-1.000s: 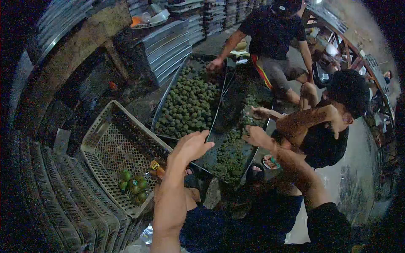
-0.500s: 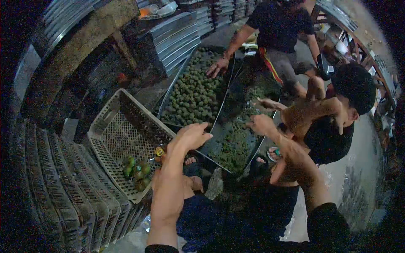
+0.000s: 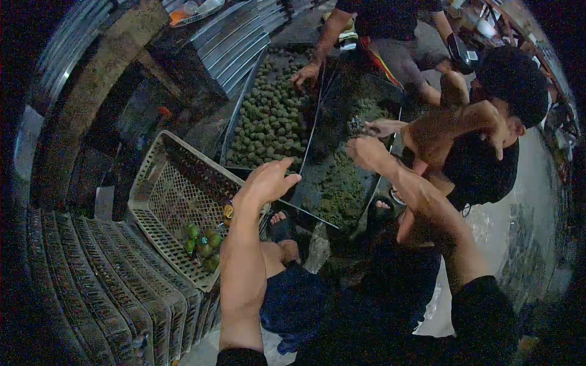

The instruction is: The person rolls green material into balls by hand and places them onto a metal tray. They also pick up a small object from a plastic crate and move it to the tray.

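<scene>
My left hand [image 3: 264, 183] hovers by the near corner of a dark metal tray [image 3: 227, 146], fingers stretched forward and thumb apart. Nothing shows in it. That tray holds many small round green-brown balls [image 3: 268, 128]. My right hand [image 3: 370, 152] is over the second dark tray [image 3: 317, 183], where loose crumbly green material [image 3: 342, 198] is spread. Its fingers are curled together, and whatever they hold is hidden. A co-worker's hand [image 3: 384, 127] is just beyond my right hand, over the same tray.
A plastic crate [image 3: 149, 213] with several green fruits [image 3: 204, 241] stands at left, beside stacked crates [image 3: 91, 280]. Another person's hand [image 3: 307, 74] reaches into the balls at the far end. A co-worker in a black cap [image 3: 511, 85] crouches close to my right arm.
The view has tilted down and shifted slightly. My right hand has moved a little inward over the crumbly material, its fingers more curled. The far person's hand has drawn in lower among the balls.
</scene>
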`<state>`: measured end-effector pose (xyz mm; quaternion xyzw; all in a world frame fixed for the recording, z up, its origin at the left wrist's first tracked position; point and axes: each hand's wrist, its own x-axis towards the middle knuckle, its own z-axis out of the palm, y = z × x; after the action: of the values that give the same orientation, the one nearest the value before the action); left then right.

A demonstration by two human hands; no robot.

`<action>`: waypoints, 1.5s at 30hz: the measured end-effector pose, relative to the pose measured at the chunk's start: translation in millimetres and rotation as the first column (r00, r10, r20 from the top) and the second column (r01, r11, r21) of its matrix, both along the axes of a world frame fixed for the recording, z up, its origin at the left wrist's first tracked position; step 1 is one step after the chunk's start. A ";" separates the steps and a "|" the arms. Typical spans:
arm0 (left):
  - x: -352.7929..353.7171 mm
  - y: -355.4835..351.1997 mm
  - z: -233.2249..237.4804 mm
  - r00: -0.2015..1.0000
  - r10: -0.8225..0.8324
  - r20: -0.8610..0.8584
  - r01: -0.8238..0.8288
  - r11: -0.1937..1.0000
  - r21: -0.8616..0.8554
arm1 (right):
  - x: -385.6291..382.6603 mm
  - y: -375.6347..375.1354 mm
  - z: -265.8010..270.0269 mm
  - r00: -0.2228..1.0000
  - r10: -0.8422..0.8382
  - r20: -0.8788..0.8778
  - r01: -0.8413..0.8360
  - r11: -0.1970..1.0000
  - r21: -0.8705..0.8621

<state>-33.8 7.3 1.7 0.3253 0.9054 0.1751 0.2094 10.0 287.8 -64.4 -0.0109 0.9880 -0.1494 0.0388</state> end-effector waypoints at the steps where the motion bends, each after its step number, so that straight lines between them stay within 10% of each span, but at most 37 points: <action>1: -0.6 0.3 -1.3 1.000 -0.015 -0.010 0.015 1.000 -0.001 | 1.9 -2.3 5.9 0.999 0.009 0.032 -0.010 1.000 0.029; 7: 0.1 1.3 -3.8 0.999 -0.051 -0.004 0.051 0.996 -0.073 | -9.4 19.5 -30.9 0.975 0.190 -0.116 -0.192 0.981 -0.006; 16: 3.5 4.6 -3.0 1.000 -0.031 -0.007 0.030 0.999 -0.025 | -8.6 6.6 5.2 0.933 -0.247 -0.261 0.234 0.969 -0.078; 17: 5.3 7.3 0.9 1.000 -0.020 0.009 0.021 0.998 -0.052 | -11.1 10.0 -0.9 0.932 -0.232 -0.279 0.137 0.937 -0.322; 19: 6.3 9.7 0.8 1.000 -0.003 0.025 0.005 0.997 -0.080 | -17.1 21.7 -11.5 0.930 -0.216 -0.298 0.021 0.840 -0.543; 21: 6.0 11.0 -5.0 0.999 -0.051 -0.008 0.051 0.996 -0.076 | -11.5 28.1 16.5 0.977 -0.209 0.052 0.153 0.504 -0.850; 25: 6.2 15.8 -7.8 0.997 -0.069 -0.031 0.066 0.993 -0.095 | -11.7 34.8 30.3 0.896 -0.360 0.261 0.277 -0.007 -0.961; 31: 7.3 24.8 0.1 0.998 -0.067 0.016 0.068 0.992 -0.104 | -16.3 35.4 31.5 0.832 -0.513 0.211 0.393 0.276 -0.877; 32: 5.9 24.9 -0.2 0.998 -0.068 0.009 0.069 0.993 -0.099 | -20.5 37.5 20.1 0.823 -0.566 0.044 0.389 0.506 -0.769; 35: 1.9 21.1 1.4 0.998 -0.055 -0.019 0.055 0.998 -0.033 | -9.0 31.4 26.3 0.855 -0.509 0.102 0.411 0.545 -0.730; 37: 2.6 20.5 7.5 0.999 -0.043 -0.006 0.043 0.998 -0.041 | 9.7 14.7 38.4 0.933 -0.312 0.182 0.245 0.175 -0.954; 41: 2.5 18.2 12.9 0.999 -0.030 0.030 0.029 0.999 0.040 | 12.3 29.2 50.6 0.939 -0.220 0.265 0.295 0.115 -0.949; 43: 4.9 14.3 15.4 1.000 -0.011 0.009 0.010 0.998 0.058 | 10.4 26.8 41.5 0.893 -0.251 0.372 0.314 -0.242 -0.918; 45: 4.8 9.1 25.1 0.999 0.024 0.032 -0.026 0.999 0.037 | -0.4 21.9 11.0 0.910 -0.242 0.338 0.285 -0.228 -0.931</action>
<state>-29.0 16.4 26.8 0.3150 0.9025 0.1999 0.2154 9.6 309.7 -53.4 0.1757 0.5026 -0.8465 -0.0016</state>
